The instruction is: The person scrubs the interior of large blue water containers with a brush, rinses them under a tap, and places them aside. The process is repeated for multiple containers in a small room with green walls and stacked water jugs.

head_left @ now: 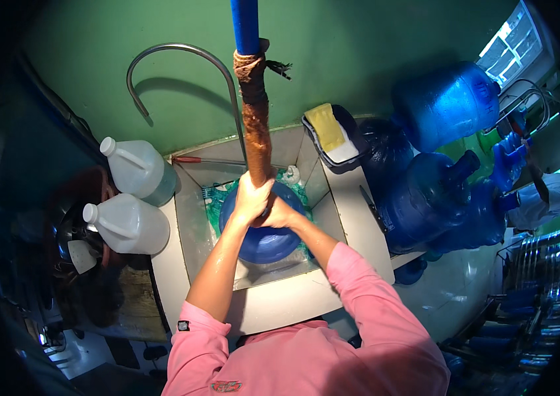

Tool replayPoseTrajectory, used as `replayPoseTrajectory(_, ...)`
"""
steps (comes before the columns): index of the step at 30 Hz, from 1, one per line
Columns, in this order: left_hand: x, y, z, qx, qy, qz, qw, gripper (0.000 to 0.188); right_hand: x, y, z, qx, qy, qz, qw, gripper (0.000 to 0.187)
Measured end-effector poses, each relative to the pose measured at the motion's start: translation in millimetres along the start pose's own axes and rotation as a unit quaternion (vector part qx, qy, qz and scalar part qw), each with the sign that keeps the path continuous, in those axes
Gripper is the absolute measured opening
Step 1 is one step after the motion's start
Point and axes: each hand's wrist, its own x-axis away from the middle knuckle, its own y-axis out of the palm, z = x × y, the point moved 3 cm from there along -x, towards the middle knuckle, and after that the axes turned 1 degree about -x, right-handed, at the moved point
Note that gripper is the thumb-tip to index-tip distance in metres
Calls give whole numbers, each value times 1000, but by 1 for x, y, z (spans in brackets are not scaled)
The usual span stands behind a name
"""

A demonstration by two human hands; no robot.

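Note:
A blue pole (246, 26) comes down from the top of the view, with a wet-looking brown cloth (257, 132) bound round its lower part by a tie. My left hand (251, 200) is closed round the low end of the cloth. Just below and to its right, my right hand (279, 214) is closed there too, its fingertips partly hidden. Both hands are over a blue basin (268, 248) in the sink (192, 221). Green patterned material (213, 199) lies around the basin.
A curved metal faucet (214, 59) rises behind the sink. Two white jugs (140, 165) stand on the left, beside a reddish tub (98, 185). A red-handled tool (191, 160) crosses the far left corner. Right are a yellow cloth (326, 127) in a dark tray and large blue water bottles (425, 191).

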Motion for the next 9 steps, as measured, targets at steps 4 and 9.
replayPoseTrajectory(4, 3, -2, -11, -66, 30, -18, 997, 16, -1, 32, -11, 264, 98, 424, 860, 48)
replayPoseTrajectory(9, 1, -9, -11, -62, 5, -43, 997, 20, -25, -5, -30, 80, 168, -61, 981, 62)
